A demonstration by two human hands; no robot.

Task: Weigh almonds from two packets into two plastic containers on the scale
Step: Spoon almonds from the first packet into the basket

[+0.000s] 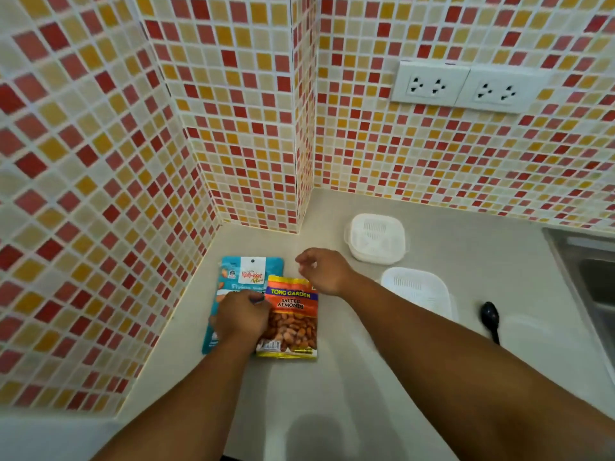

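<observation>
two almond packets lie flat side by side on the pale grey tabletop (332, 387), close to the tiled corner. the teal foil packet with a white header (233, 281) sits at nine o'clock of the orange-and-yellow packet printed "tong garden salted almonds" (290, 319), their edges overlapping a little. the left hand (241, 316) rests across the seam between them, fingers curled down onto the packets; whether it actually pinches one i cannot tell. the right hand (324, 272) hovers just past the top of the orange packet, at about one o'clock of it, fingers loosely bent and holding nothing. two white square plastic containers with slotted insides stand at two to three o'clock of the packets: the far one (375, 238) near the wall, the near one (417, 289) partly behind the right forearm. a black plastic spoon (491, 319) lies further out at three o'clock, beside a steel sink (585, 271).
</observation>
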